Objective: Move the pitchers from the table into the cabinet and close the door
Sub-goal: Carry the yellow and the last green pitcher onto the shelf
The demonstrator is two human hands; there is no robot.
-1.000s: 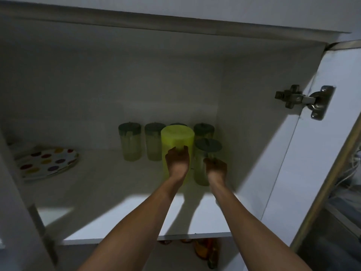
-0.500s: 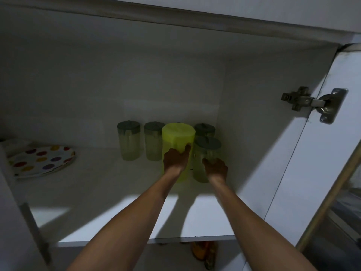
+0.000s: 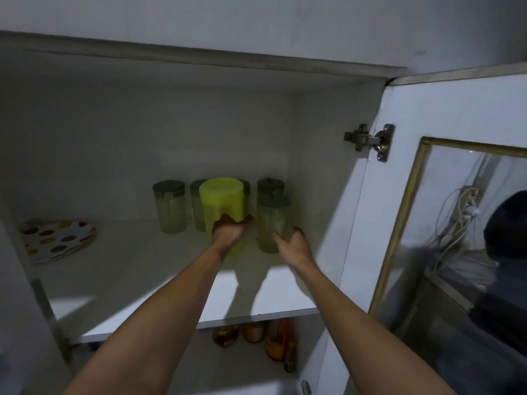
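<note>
A yellow-green pitcher (image 3: 222, 201) stands on the cabinet shelf (image 3: 148, 269), and my left hand (image 3: 229, 230) is wrapped around its lower front. Right of it stands a clear pitcher with a dark lid (image 3: 272, 223). My right hand (image 3: 293, 243) is at its base, fingers spread and coming off it. Three more clear lidded pitchers (image 3: 169, 206) stand behind in a row. The cabinet door (image 3: 445, 195) with a glass pane hangs open on the right.
A plate with coloured dots (image 3: 58, 240) lies at the shelf's left end. A metal hinge (image 3: 369, 141) sits on the right cabinet wall. Bottles and jars (image 3: 253, 334) stand on the shelf below. The front half of the upper shelf is bare.
My right hand has loosened from the clear pitcher and drawn slightly back and right. My left hand stays on the yellow-green pitcher. The view has pulled back and down, showing the door's glass.
</note>
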